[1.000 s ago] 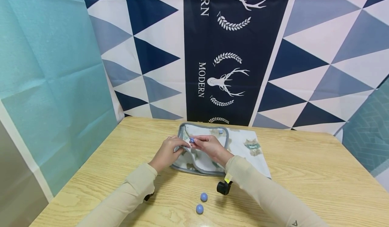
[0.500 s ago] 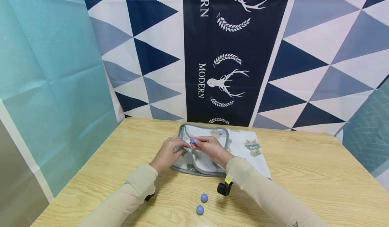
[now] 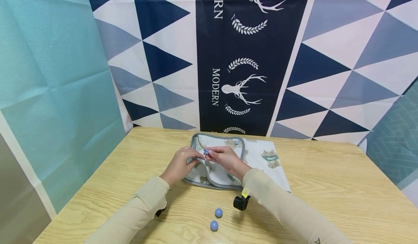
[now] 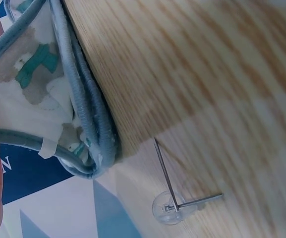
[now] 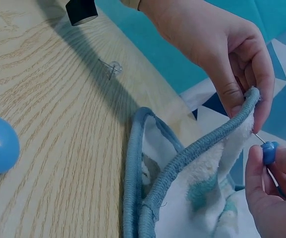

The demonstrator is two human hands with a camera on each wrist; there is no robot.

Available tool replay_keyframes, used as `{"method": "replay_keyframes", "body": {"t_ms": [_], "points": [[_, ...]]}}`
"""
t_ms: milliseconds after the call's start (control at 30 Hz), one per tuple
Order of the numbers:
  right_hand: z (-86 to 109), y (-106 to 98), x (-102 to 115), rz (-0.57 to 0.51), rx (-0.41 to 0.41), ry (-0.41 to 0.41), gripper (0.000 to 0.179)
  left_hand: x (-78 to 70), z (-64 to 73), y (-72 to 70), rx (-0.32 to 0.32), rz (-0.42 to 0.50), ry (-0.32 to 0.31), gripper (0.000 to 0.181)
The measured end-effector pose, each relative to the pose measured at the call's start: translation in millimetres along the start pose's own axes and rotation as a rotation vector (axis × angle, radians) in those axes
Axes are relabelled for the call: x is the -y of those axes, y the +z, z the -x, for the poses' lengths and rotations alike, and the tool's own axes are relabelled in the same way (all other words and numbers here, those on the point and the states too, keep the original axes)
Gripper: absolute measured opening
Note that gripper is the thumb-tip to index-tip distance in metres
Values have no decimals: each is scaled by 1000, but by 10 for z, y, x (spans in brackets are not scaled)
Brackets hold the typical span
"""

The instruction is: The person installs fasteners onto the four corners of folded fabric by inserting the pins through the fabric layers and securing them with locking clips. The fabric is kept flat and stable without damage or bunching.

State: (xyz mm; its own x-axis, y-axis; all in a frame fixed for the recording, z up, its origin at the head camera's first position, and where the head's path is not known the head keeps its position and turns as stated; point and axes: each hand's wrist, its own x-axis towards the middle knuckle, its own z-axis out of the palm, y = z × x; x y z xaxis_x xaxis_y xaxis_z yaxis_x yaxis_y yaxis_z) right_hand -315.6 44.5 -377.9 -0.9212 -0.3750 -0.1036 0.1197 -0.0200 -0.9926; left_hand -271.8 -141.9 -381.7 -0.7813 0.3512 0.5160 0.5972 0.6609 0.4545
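Note:
A white cloth [image 3: 261, 155] with a teal and beige print and grey-blue bound edges lies folded on the table. My left hand [image 3: 181, 162] pinches its bound edge between thumb and fingers and holds it raised, as the right wrist view shows. My right hand [image 3: 226, 158] pinches a small blue knob [image 5: 269, 152] with a thin metal pin [image 5: 259, 138] that points at the raised edge. The pin's tip is right at the cloth, close to the left fingertips. In the left wrist view, a small white tag [image 4: 48, 148] sticks out from the binding.
Two blue balls [image 3: 218, 213] [image 3: 213, 225] lie on the table [image 3: 326, 193] near its front. A clear round piece [image 4: 165, 208] with two metal pins lies left of the cloth. A small blue spot [image 3: 237, 142] shows on the cloth's far part. A patterned curtain [image 3: 169, 91] hangs behind.
Both hands stay almost still at the cloth's edge, with only a slight shift of the head view. The blue knob remains in the right hand's pinch.

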Motion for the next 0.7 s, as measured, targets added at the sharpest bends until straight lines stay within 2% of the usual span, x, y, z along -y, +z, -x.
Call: {"method": "replay_keyframes", "body": {"t_ms": [700], "points": [[21,-5,12,31,-29,29,35,-2,-7,9,10,-19,2,17]]}}
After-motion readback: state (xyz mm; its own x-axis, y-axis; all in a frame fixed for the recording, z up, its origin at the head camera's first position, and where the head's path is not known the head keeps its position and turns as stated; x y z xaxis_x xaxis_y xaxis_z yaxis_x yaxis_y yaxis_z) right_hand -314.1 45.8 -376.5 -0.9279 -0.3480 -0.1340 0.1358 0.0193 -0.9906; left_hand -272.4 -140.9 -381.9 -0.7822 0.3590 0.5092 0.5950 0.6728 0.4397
